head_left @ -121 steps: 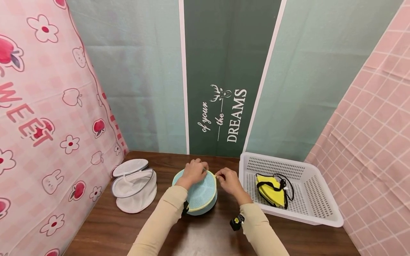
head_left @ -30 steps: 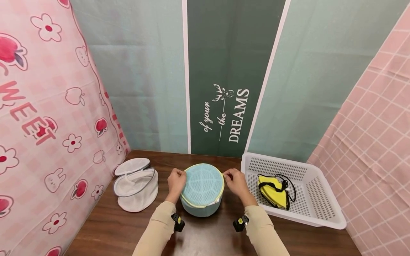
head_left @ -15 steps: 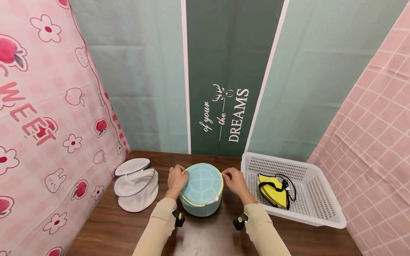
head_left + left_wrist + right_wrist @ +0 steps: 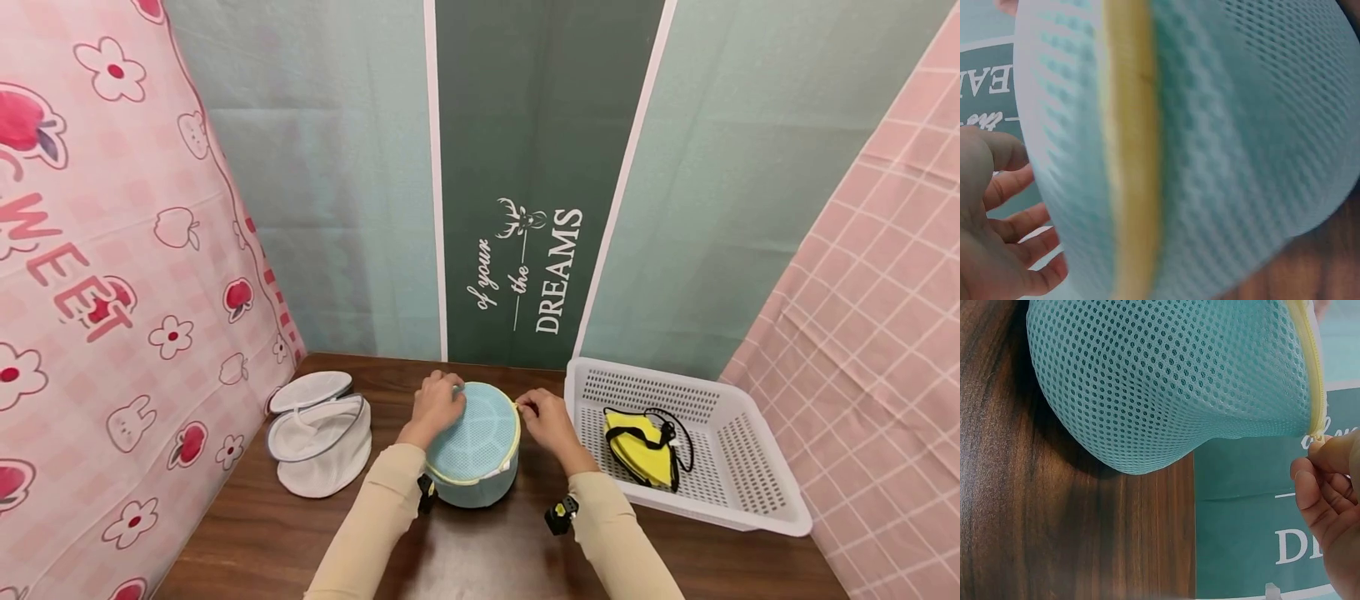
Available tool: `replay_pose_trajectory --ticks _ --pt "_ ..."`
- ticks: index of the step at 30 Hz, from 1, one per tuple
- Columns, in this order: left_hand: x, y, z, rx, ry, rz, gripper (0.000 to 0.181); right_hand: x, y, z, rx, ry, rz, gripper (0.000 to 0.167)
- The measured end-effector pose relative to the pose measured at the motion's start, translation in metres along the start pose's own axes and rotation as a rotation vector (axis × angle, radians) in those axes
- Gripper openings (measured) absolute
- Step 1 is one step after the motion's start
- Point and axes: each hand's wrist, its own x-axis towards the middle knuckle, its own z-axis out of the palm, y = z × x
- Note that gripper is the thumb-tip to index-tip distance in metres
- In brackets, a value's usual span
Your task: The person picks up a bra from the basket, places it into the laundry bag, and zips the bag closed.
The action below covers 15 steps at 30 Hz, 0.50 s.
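Note:
A round light-blue mesh bag [image 4: 474, 437] with a yellow zipped rim stands upright on the table, its top lying over the opening. The left hand [image 4: 437, 406] rests on the upper left of the rim; in the left wrist view its spread, slightly bent fingers [image 4: 1027, 223] touch the mesh side [image 4: 1229, 137]. At the rim's right side the right hand [image 4: 549, 421] pinches the zipper pull. From the right wrist, thumb and forefinger of that hand [image 4: 1335, 500] meet at the end of the yellow zipper [image 4: 1314, 362]; the pull itself is mostly covered.
Left of the bag stands a white mesh bag [image 4: 322, 467] with its lid tipped up. A white plastic basket [image 4: 757, 454] at the right holds a folded yellow item [image 4: 641, 454] with black straps. Curtains surround the wooden table [image 4: 247, 542].
The left hand moved from the rim's left side up and right onto its upper left. Earlier it lay further over the top. The right hand has kept its pinch and shifted slightly.

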Motion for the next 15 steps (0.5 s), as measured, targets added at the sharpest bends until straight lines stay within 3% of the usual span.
replay_pose_trajectory --ticks 8,15 --pt "0.011 0.019 0.005 0.050 -0.095 0.159 0.024 0.003 -0.002 0.001 -0.031 0.041 -0.033 0.010" --pt "0.014 0.029 0.010 0.130 -0.140 0.222 0.031 0.002 -0.005 -0.001 -0.016 0.011 -0.066 0.007"
